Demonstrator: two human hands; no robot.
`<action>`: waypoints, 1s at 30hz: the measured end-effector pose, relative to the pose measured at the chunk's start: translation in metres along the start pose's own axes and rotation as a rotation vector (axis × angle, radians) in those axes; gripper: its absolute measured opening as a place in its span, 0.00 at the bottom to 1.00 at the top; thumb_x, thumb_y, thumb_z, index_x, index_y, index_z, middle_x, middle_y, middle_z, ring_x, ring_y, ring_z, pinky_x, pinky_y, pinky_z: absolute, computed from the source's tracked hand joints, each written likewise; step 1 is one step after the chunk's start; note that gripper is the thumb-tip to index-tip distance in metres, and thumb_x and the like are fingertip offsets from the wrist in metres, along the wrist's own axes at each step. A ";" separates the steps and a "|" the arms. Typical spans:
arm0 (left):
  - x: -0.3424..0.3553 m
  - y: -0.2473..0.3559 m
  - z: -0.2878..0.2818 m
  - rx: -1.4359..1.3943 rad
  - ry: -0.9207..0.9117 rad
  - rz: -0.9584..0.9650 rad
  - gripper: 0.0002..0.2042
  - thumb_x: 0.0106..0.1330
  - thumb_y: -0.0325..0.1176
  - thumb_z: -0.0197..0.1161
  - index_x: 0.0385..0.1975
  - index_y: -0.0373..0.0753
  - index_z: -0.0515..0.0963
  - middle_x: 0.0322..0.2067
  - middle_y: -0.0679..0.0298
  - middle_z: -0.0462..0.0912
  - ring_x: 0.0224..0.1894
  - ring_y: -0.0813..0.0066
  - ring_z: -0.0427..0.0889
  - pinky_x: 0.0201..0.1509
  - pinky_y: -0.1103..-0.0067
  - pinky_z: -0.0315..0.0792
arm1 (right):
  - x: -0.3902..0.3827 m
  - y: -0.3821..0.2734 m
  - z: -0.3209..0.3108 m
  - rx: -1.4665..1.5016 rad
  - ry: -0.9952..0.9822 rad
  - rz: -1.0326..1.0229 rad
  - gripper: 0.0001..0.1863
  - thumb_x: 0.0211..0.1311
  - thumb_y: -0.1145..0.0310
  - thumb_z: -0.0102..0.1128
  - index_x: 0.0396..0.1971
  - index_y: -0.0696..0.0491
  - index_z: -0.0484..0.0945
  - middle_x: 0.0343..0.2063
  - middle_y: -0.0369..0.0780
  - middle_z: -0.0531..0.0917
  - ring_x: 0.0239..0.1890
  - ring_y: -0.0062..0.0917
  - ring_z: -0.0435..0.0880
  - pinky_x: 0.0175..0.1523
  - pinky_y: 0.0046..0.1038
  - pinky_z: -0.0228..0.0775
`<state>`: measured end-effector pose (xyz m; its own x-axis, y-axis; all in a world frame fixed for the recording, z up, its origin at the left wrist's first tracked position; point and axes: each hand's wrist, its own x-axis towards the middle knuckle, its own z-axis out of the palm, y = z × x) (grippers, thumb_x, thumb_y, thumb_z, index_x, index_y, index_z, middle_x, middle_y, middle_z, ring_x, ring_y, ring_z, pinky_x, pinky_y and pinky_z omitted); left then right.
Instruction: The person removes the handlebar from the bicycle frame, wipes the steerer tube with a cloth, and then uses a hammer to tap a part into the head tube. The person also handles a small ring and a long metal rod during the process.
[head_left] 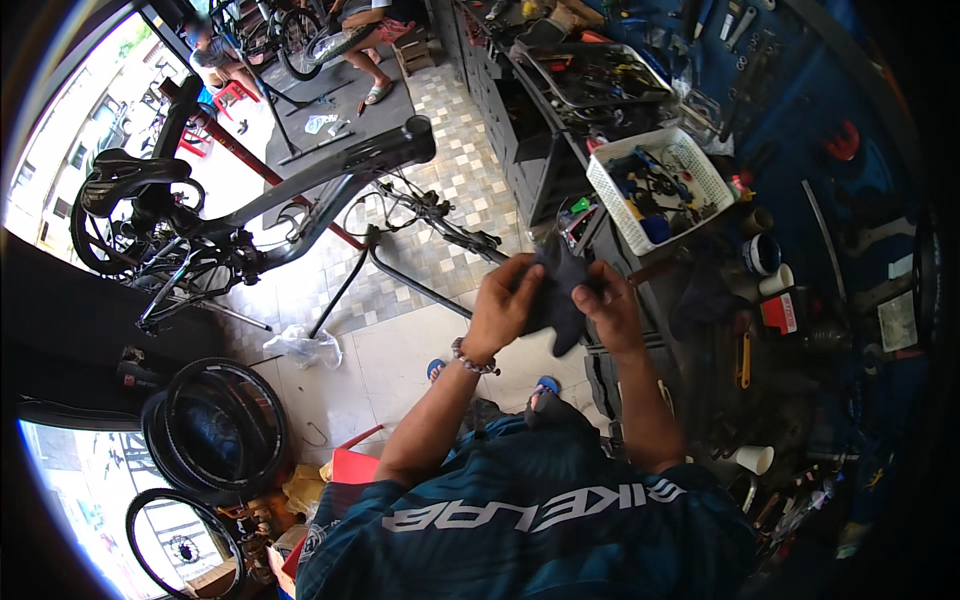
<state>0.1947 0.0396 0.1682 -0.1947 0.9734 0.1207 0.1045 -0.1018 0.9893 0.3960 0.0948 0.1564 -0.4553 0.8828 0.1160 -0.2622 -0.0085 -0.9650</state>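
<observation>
Hands are both busy: the left hand [503, 308] pinches one side of a dark glove [563, 285], and the right hand [612, 312] pinches the other side. Thumbs and fingers are pressed together on it (it looks like a glove, but it is a bit blurry). The dark glove sits right between the two hands, in front of the person's body. Its long way runs from far off toward the person, and a finger-shaped bit hangs down at the near end. Both hands touch it, so neither one is nearer.

A beaded bracelet [477, 360] goes around the left wrist. Lower down, the dark blue-green shirt [480, 560] has big white letters across it. Out to the right, a little red box [775, 314] has white print on it, too small to read well. Past the right hand is a white basket [612, 208] with small parts [665, 185] in it. Off to the left, well apart from the hands, a dark bike frame [385, 152] is up on a stand [420, 283]. I cannot see any words on it.
</observation>
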 end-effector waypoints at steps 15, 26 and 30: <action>0.027 -0.026 -0.337 0.774 0.209 0.180 0.12 0.68 0.32 0.72 0.49 0.36 0.84 0.38 0.52 0.87 0.35 0.54 0.87 0.43 0.63 0.79 | 0.056 0.128 0.244 0.474 -0.045 0.135 0.24 0.75 0.59 0.62 0.61 0.61 0.77 0.51 0.38 0.85 0.54 0.22 0.83 0.64 0.27 0.71; 0.159 -0.016 -0.467 1.271 0.156 -0.157 0.27 0.78 0.58 0.54 0.33 0.40 0.88 0.31 0.48 0.89 0.38 0.41 0.88 0.44 0.54 0.80 | 0.211 0.143 0.268 -0.231 0.515 -0.391 0.21 0.76 0.63 0.66 0.57 0.61 0.73 0.49 0.43 0.80 0.53 0.28 0.79 0.62 0.30 0.71; 0.158 -0.034 -0.460 1.343 0.279 -0.117 0.30 0.80 0.60 0.48 0.32 0.42 0.88 0.29 0.44 0.87 0.37 0.39 0.88 0.44 0.52 0.81 | 0.289 0.195 0.337 -0.457 0.858 -0.129 0.25 0.81 0.53 0.55 0.46 0.66 0.71 0.43 0.63 0.82 0.47 0.60 0.84 0.49 0.52 0.73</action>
<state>-0.2887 0.1028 0.1911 -0.4383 0.8732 0.2130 0.8963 0.4069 0.1760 -0.0731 0.1897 0.0810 0.3741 0.9075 0.1913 0.1706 0.1354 -0.9760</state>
